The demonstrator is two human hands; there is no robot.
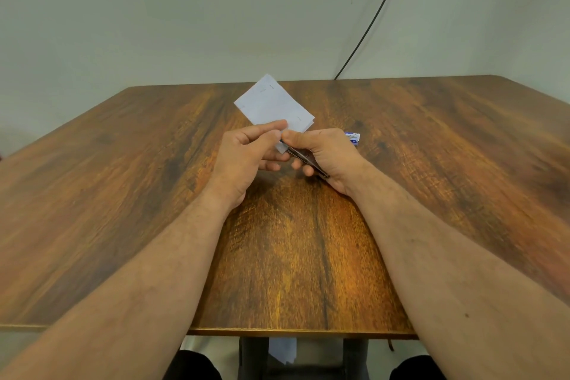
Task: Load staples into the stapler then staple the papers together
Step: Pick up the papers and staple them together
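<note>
A small stack of white papers [273, 103] is held up above the middle of the wooden table [123, 194], with short staple marks showing on its face. My left hand [249, 157] pinches the lower edge of the papers between thumb and fingers. My right hand [327, 154] grips a small dark stapler [305, 159], whose front end meets the lower corner of the papers. Most of the stapler is hidden inside my right palm.
A small blue and white staple box [353, 137] lies on the table just behind my right hand. A black cable [370, 25] runs down the wall to the table's far edge. White paper [282, 348] shows under the table's near edge, between my knees.
</note>
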